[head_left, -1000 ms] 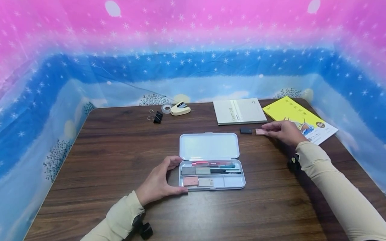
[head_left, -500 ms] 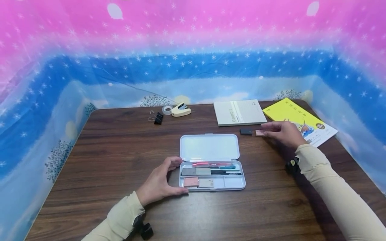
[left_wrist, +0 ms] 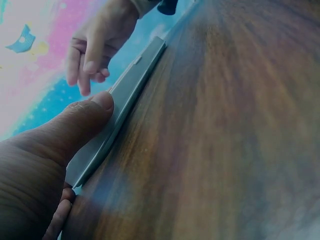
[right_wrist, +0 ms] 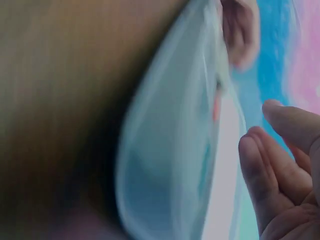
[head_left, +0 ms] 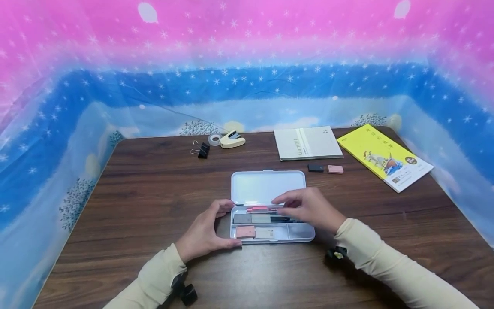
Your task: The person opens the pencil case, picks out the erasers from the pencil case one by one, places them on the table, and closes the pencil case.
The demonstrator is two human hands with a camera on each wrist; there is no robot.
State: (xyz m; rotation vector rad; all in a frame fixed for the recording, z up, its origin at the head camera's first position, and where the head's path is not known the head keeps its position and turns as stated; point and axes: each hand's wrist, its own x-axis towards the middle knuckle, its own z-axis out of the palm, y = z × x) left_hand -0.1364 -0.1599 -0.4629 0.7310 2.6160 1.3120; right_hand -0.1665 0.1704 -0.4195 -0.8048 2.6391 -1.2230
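Observation:
An open white pencil case (head_left: 266,187) lies at the table's middle, its tray holding pens and several small flat blocks. My left hand (head_left: 210,227) grips the tray's left end, thumb (left_wrist: 87,120) on the front edge (left_wrist: 131,94). My right hand (head_left: 295,206) hovers over the pens in the tray's back row, fingers loosely bent and holding nothing. In the right wrist view its fingers (right_wrist: 275,165) hang just above the case (right_wrist: 170,150). A pink eraser (head_left: 335,169) and a small black block (head_left: 315,168) lie on the table behind the case, to the right.
A grey notebook (head_left: 307,143) and a yellow book (head_left: 384,156) lie at the back right. A binder clip (head_left: 201,149), a tape roll (head_left: 213,139) and a cream stapler (head_left: 232,140) sit at the back left. A starry cloth backdrop surrounds the brown table (head_left: 146,201).
My right hand let go of the pink eraser at the back right and moved left and toward me, over the pencil case. The left hand has stayed put.

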